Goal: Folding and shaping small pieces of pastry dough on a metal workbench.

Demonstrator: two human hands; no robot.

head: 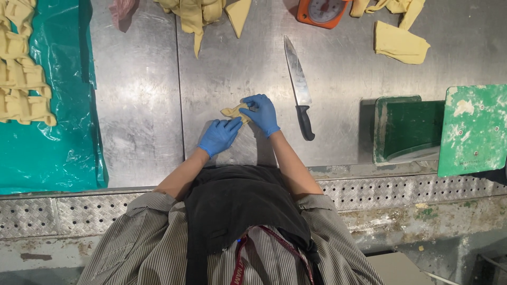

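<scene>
Both gloved hands on small dough piece (235,111).
Left hand (219,136) and right hand (261,113) pinch it; knife (299,87) just right of grip.

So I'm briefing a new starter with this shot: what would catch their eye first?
Probably the two blue-gloved hands, left hand and right hand, pinching a small piece of yellow dough mid-table. Just right of them lies a large knife; shaped dough pieces sit on teal plastic sheet at far left.

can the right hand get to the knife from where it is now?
Probably yes. The right hand rests on a small dough piece, and the knife lies just beside it on bare steel table, handle nearest, nothing between them.
</scene>
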